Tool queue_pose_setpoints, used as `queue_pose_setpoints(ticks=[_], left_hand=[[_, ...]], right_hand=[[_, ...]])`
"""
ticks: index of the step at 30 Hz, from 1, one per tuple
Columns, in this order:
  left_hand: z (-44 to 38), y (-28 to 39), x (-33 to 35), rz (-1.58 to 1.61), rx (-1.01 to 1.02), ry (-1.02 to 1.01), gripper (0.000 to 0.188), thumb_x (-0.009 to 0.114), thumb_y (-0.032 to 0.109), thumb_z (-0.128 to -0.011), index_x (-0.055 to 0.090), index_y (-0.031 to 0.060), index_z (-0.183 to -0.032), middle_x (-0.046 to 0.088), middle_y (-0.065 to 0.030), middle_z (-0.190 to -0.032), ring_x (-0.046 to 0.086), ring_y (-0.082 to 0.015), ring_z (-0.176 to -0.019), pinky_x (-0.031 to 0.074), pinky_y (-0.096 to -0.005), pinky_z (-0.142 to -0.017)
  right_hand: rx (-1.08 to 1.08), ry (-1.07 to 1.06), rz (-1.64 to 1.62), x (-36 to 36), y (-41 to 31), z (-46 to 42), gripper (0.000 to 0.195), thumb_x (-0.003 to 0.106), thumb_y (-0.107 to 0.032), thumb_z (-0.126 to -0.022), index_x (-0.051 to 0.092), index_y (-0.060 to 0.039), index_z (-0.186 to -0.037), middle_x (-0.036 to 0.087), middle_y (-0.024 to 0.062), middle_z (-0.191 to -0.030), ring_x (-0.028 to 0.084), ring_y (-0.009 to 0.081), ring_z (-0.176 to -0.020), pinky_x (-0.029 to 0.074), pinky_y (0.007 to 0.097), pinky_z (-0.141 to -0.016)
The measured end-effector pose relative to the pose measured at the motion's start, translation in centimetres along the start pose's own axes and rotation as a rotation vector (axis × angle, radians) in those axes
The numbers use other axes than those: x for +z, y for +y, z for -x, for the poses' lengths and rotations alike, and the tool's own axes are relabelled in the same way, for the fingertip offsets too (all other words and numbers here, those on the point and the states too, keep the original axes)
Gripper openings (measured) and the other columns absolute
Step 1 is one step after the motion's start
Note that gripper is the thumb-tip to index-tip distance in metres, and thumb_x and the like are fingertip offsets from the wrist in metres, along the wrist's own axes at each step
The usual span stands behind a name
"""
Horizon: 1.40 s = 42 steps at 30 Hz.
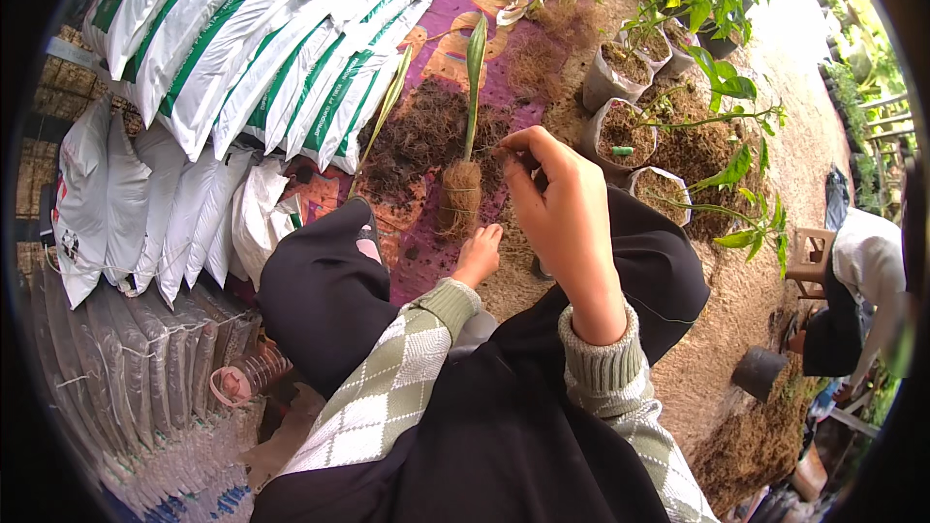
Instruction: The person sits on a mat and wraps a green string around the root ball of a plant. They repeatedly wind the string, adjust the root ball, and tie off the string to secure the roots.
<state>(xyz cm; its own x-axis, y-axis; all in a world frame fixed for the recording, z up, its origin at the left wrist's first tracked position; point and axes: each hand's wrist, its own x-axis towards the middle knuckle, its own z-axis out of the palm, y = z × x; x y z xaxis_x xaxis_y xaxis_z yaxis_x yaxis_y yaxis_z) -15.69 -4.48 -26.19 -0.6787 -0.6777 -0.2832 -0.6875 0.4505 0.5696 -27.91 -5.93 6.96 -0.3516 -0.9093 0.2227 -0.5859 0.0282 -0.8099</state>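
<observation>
In front of me a snake plant leaf (474,80) rises from a root ball wrapped in brown coir fibre (461,197), with thin string wound around it. My left hand (479,256) is just below the wrapped ball, its fingers curled; whether it grips the string is unclear. My right hand (563,196) is raised to the right of the ball, thumb and fingertips drawn together. Any thread between those fingertips is too fine to make out. Dark loose fibre and soil (421,134) lie behind the ball on a purple printed sheet (501,112). Another long narrow leaf (385,105) leans to the left.
White sacks with green bands (240,36) are stacked at the left, above bundled clear plastic (123,356). Potted seedlings in grow bags (621,134) stand at the right. A plastic bottle (254,374) lies by my left knee. Another person (861,283) bends near a brown stool (810,254).
</observation>
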Motion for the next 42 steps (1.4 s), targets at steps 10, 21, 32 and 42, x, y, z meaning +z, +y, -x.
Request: queue_pose_setpoints(ticks=[10, 21, 32, 42], left_hand=[[0.8, 0.5, 0.3, -0.019, 0.212, -0.132, 0.029, 0.058, 0.013, -0.078, 0.064, 0.0076, -0.105, 0.057, -0.0052, -0.115, 0.052, -0.0241, -0.107, 0.048, -0.0389, -0.086], [-0.6, -1.8, -1.6, 0.038, -0.023, 0.175, 0.026, 0.046, 0.029, -0.094, 0.059, 0.0075, -0.086, 0.063, -0.0206, -0.075, 0.061, -0.0406, -0.073, 0.047, -0.0501, -0.064], [-0.7, -3.0, -1.9, 0.322, -0.143, 0.087, 0.028, 0.048, -0.003, -0.082, 0.059, -0.0015, -0.108, 0.065, -0.0197, -0.099, 0.064, -0.0314, -0.089, 0.05, -0.0386, -0.079], [-2.2, 1.6, -11.4, 0.685, -0.322, 0.053, 0.03, 0.041, 0.016, -0.1, 0.058, -0.0008, -0.119, 0.066, -0.0094, -0.074, 0.062, -0.0169, -0.055, 0.05, -0.0289, -0.054]], right_hand=[[-0.011, 0.005, 0.02, -0.1, 0.4, 0.4, 0.014, 0.061, -0.004, -0.081, 0.061, 0.001, -0.094, 0.064, 0.0168, -0.08, 0.064, 0.03, -0.071, 0.048, 0.0327, -0.065], [-0.012, 0.022, 0.003, 0.4, -0.1, 0.1, 0.015, 0.063, -0.005, -0.078, 0.062, -0.0024, -0.092, 0.065, 0.018, -0.082, 0.064, 0.0354, -0.081, 0.051, 0.0373, -0.069], [-0.024, -0.024, 0.101, 1.0, -0.4, -0.2, 0.016, 0.063, -0.011, -0.08, 0.061, -0.0024, -0.093, 0.065, 0.0189, -0.086, 0.062, 0.0383, -0.082, 0.05, 0.043, -0.069], [-0.029, -0.037, 0.13, 1.2, 0.0, -0.7, 0.015, 0.062, -0.012, -0.08, 0.06, -0.002, -0.092, 0.064, 0.0189, -0.082, 0.061, 0.0382, -0.081, 0.049, 0.0431, -0.068]])
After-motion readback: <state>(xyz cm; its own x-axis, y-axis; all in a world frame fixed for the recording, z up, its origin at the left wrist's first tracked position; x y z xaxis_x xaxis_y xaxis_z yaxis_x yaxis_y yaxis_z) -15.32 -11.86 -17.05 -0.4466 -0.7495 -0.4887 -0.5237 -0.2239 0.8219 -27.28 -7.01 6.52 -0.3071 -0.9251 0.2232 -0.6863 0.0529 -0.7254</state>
